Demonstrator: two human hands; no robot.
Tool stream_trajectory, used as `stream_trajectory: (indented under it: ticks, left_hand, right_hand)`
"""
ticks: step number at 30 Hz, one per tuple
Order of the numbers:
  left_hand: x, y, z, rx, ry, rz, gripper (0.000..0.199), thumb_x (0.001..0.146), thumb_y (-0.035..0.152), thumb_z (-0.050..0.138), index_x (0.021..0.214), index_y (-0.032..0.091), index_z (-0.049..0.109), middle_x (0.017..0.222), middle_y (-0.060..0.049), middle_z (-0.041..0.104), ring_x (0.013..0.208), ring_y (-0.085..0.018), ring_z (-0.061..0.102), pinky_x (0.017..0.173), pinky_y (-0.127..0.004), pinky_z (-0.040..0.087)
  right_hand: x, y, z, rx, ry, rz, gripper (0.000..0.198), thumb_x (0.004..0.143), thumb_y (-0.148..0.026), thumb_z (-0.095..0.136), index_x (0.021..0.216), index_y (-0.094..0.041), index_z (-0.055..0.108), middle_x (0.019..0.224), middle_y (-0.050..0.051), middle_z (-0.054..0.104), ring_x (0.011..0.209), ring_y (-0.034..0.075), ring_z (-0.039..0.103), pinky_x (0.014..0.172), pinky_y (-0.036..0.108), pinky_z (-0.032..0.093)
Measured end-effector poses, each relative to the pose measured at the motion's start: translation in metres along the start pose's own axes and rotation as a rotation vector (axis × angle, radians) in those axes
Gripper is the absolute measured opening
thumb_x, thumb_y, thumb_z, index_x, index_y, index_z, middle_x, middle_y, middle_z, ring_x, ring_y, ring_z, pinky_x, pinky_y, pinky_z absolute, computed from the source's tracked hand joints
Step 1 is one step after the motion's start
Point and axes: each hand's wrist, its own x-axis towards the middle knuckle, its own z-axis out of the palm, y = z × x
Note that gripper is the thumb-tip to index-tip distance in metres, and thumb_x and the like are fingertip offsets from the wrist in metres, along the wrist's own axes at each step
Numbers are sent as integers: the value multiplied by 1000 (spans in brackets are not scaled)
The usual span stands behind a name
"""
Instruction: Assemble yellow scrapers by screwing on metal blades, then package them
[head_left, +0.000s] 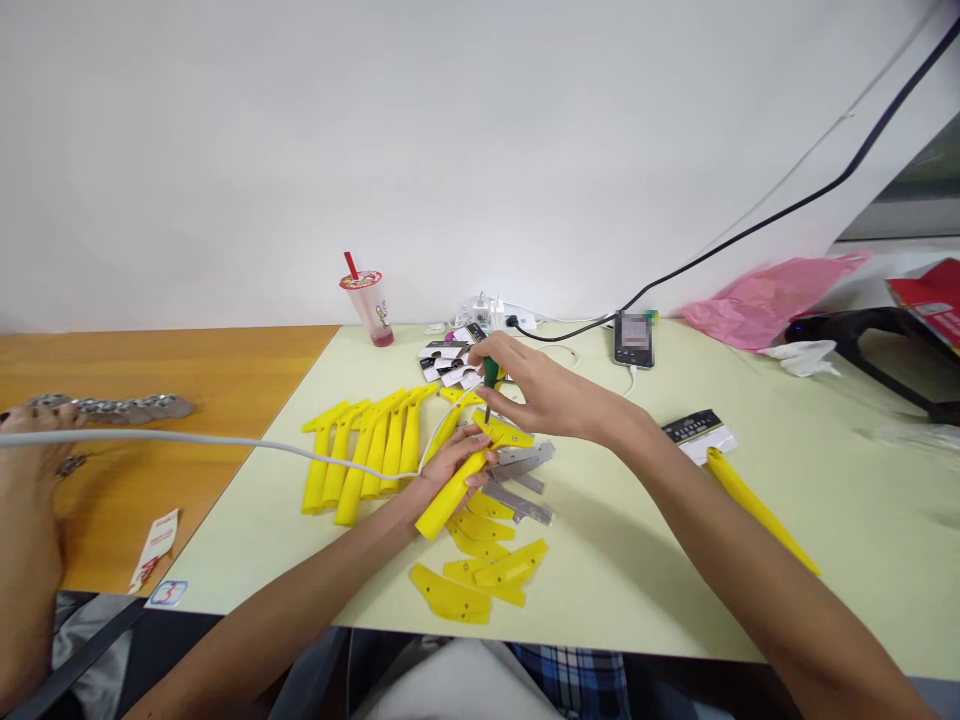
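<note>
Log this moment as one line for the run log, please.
left hand: grips yellow handle | right hand: holds green screwdriver upright, tip on handle | nearby: metal blades, loose yellow covers, row of yellow handles

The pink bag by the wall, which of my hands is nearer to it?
Right. The right hand, gripping a green screwdriver, is left of the pink bag; the left hand holds a yellow handle, lower and farther left.

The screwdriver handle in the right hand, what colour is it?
Green. The screwdriver handle shows in the right hand, best in the head view.
</note>
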Motion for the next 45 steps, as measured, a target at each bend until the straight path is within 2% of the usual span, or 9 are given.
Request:
stream_trajectory:
  ticks: [3,9,15,20,26,34,37,42,45]
  left_hand:
    - [2,0,-1,-22,20,10,58,71,17,101,101,21,53,81,2,66,60,-8,64,37,-12,32]
    - [6,-3,-4,-30,40,3,63,67,18,103,105,22,53,80,2,66,57,-8,61,37,-12,32]
    - [7,-3,-6,-58,61,22,57,69,12,100,102,21,54,83,1,66,61,-9,65,37,-12,32]
    - [7,-1,-9,-37,36,2,54,72,15,99,104,20,57,82,0,66,54,-7,57,38,-12,34]
    - [10,-2,-12,-37,40,-3,53,72,15,99,102,22,56,81,2,64,54,-7,59,37,-12,32]
    - [8,0,-15,7,13,11,52,76,21,99,106,22,57,81,4,63,50,-6,57,37,-14,34]
    - [8,0,-13,-13,24,13,53,73,18,100,103,22,57,82,4,64,54,-7,61,37,-13,34]
    - [6,-2,-9,-49,19,44,54,71,15,102,103,20,58,83,3,65,68,-9,69,38,-12,35]
    - [6,-3,-11,-45,9,39,53,72,14,101,103,20,59,84,2,65,70,-10,70,39,-12,36]
  right_hand:
    - [0,1,-2,56,19,-29,27,110,-20,49,136,-26,51,137,14,62,120,27,64,103,46,53]
    - [0,-1,-5,7,15,23,15,111,-37,59,119,-25,58,123,10,68,99,25,64,87,41,52]
    - [-3,-5,-5,65,-62,32,30,104,-16,53,132,-27,51,135,11,63,113,26,64,93,41,53]
    - [-2,-10,-5,0,-52,85,12,110,-30,58,120,-26,55,127,11,67,105,27,66,87,41,51]
    - [-3,-11,-4,66,-45,9,21,106,-19,54,126,-26,55,129,11,66,110,26,65,92,42,53]
    - [-3,-11,-4,5,-30,22,11,110,-33,58,118,-25,54,121,9,67,97,24,63,84,39,50]
    - [-3,-9,-3,38,-41,27,18,107,-23,55,125,-27,52,127,10,66,103,25,65,88,40,52]
    - [-2,-5,-2,49,-1,36,12,112,-36,55,118,-26,54,122,10,68,105,26,66,88,41,52]
    - [-2,-3,-2,56,-25,24,17,108,-28,58,124,-26,52,127,11,65,109,26,66,90,41,54]
